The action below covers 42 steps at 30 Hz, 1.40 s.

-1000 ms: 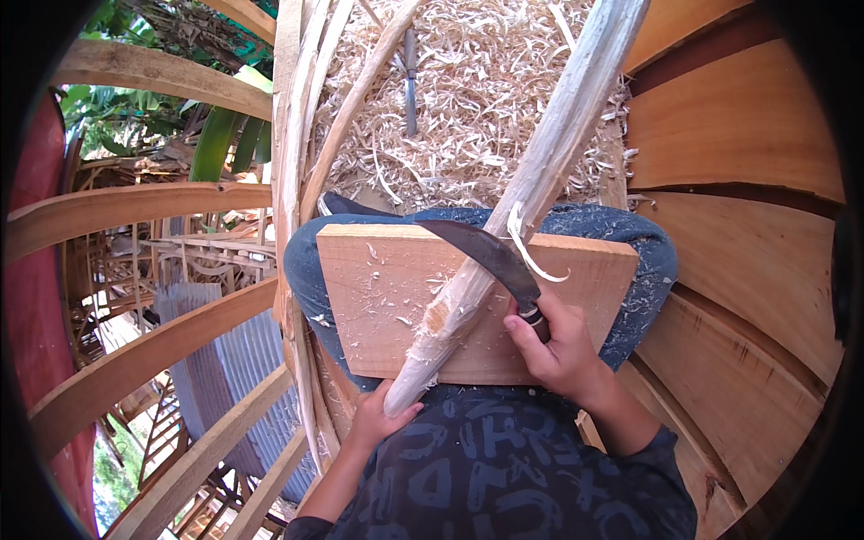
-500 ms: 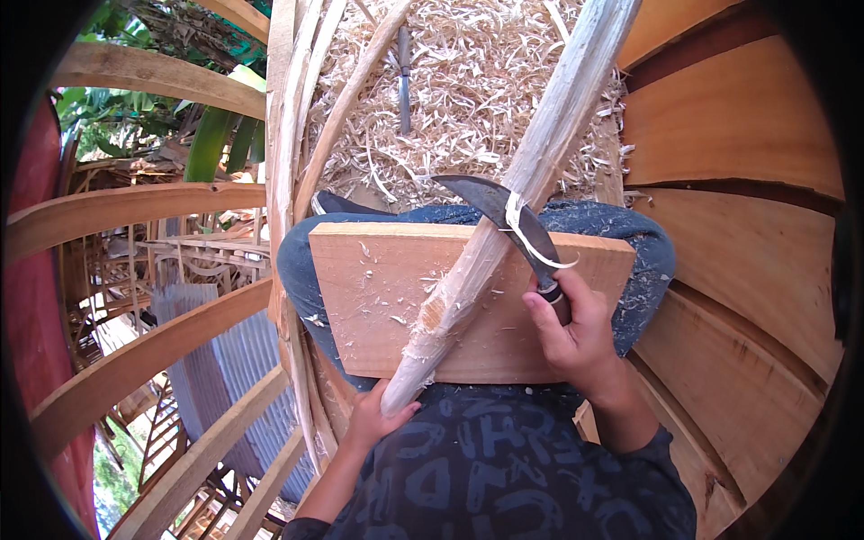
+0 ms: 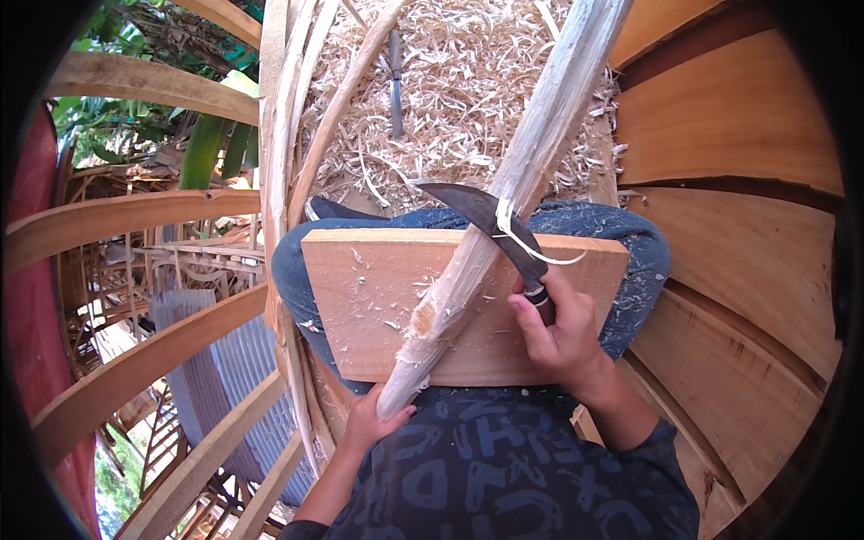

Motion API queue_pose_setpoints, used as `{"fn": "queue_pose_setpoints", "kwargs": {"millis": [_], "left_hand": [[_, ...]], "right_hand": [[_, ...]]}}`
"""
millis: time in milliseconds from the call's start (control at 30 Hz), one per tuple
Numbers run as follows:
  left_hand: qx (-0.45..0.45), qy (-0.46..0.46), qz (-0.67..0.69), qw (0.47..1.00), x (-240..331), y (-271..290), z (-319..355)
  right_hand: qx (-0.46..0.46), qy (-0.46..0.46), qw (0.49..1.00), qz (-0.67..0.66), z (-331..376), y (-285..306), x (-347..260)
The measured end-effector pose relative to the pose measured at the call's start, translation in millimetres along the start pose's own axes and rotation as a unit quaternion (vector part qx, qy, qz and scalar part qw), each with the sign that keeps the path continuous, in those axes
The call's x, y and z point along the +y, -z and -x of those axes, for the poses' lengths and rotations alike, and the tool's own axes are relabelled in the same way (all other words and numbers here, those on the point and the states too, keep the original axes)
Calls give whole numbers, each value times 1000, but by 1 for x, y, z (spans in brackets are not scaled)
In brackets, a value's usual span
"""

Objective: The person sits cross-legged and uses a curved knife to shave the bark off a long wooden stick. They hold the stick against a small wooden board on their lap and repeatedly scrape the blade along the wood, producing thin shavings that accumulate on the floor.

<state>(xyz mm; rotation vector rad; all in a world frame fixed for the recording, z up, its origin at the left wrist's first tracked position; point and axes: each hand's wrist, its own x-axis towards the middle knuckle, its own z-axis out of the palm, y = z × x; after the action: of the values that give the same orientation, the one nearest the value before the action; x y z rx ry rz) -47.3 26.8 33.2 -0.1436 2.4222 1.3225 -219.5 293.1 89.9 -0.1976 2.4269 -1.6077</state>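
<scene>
A long pale wooden pole (image 3: 522, 193) runs slantwise from my waist up to the far right, resting over a flat board (image 3: 360, 310) on my lap. My left hand (image 3: 372, 420) is wrapped round the pole's near end. In my right hand (image 3: 565, 331) is the dark handle of a curved knife (image 3: 486, 212). Its blade lies across the pole just past the board's far edge, tip pointing left. A thin curled wood shaving (image 3: 508, 221) hangs over the blade. On the pole's near half shows a tan knot (image 3: 423, 319).
Wood shavings (image 3: 450, 81) cover the floor ahead, with another knife-like tool (image 3: 395, 85) lying on them. Long wooden strips (image 3: 288, 135) stand along the left beside an open slatted railing (image 3: 153, 351). A plank wall (image 3: 729, 252) closes the right side.
The knife and my right hand have shifted slightly left and toward me. The shaving on the blade reaches a little farther right. My left hand keeps its hold on the pole.
</scene>
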Motion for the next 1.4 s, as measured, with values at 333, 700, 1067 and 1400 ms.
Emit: {"fn": "queue_pose_setpoints", "kwargs": {"millis": [333,700,1067,1400], "left_hand": [[0,14,9,1000,2,0,0],[6,23,2,1000,7,0,0],[2,30,0,1000,6,-2,-1],[4,25,-1,1000,6,1,1]], "right_hand": [[30,4,1000,-7,1,-7,2],[-42,-142,962,-228,-2,9,-15],[-97,-188,953,-218,-6,26,-17],[6,-42,999,-34,-2,5,-12]]}}
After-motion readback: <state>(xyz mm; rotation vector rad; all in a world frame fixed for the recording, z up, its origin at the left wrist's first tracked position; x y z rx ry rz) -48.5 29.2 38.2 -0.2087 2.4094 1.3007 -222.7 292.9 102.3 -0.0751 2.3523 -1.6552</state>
